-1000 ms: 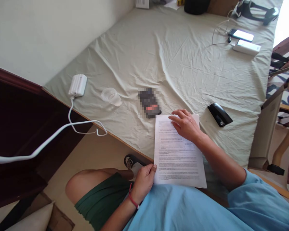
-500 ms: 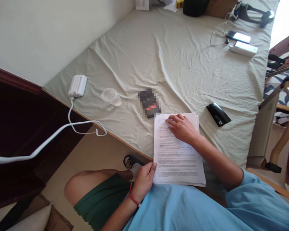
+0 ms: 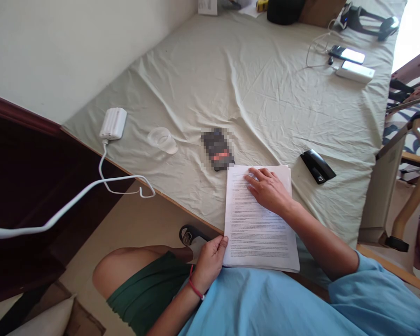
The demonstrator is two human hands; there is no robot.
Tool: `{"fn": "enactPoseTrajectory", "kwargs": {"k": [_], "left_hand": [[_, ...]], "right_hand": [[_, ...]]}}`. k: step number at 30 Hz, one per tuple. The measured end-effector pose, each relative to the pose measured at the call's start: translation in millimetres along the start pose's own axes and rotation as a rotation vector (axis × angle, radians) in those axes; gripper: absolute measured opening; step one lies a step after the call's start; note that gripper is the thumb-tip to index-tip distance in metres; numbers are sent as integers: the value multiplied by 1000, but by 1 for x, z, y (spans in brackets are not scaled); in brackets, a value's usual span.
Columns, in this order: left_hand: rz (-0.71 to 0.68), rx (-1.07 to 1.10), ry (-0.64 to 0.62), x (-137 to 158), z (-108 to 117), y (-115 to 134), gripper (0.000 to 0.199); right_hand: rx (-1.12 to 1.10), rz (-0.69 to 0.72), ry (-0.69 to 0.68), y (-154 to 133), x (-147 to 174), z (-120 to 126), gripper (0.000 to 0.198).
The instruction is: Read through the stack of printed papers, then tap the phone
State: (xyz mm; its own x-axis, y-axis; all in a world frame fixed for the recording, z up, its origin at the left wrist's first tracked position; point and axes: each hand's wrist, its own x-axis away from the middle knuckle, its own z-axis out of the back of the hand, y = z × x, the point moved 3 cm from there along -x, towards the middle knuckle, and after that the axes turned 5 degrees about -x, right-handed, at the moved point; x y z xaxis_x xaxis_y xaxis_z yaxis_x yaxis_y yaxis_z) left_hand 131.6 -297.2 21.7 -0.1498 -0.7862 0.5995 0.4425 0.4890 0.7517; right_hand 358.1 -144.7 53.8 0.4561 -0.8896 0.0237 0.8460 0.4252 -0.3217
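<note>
A stack of printed papers (image 3: 259, 224) lies at the near edge of the bed (image 3: 266, 93), its lower end hanging past the edge toward the person's lap; the print is too small to read. The right hand (image 3: 268, 189) rests flat on the upper part of the top sheet, fingers spread and loosely extended, covering some of the text. The left hand (image 3: 210, 261) pinches the lower left corner of the stack — thumb on top, the other fingers curled beneath and out of sight.

Just beyond the top left corner of the papers lies a dark blurred object (image 3: 217, 149), impossible to identify. A black stapler (image 3: 318, 166) sits to the right, near the papers but apart. Farther left are a clear plastic cup (image 3: 162, 140) on its side and a white charger (image 3: 113, 123) whose cable (image 3: 73, 200) runs off the left edge of the picture. At the far corner a phone (image 3: 347, 54) and a white power bank (image 3: 354, 71) lie side by side — the items beyond them are cut off by the frame.
</note>
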Motion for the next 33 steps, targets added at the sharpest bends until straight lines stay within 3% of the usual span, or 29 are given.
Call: {"fn": "enactPoseTrajectory", "kwargs": {"k": [13, 20, 26, 30, 33], "left_hand": [[-13, -81, 40, 4, 4, 0, 77], [41, 166, 59, 6, -2, -7, 72], [17, 350, -76, 7, -10, -2, 70], [120, 596, -126, 11, -15, 0, 71], [114, 549, -194, 13, -19, 3, 73]], "right_hand": [[-21, -171, 151, 23, -6, 7, 40], [-40, -161, 138, 19, -4, 7, 29], [-96, -184, 141, 18, -9, 9, 23], [-202, -223, 141, 22, -11, 13, 27], [-255, -227, 120, 23, -12, 14, 27]]}}
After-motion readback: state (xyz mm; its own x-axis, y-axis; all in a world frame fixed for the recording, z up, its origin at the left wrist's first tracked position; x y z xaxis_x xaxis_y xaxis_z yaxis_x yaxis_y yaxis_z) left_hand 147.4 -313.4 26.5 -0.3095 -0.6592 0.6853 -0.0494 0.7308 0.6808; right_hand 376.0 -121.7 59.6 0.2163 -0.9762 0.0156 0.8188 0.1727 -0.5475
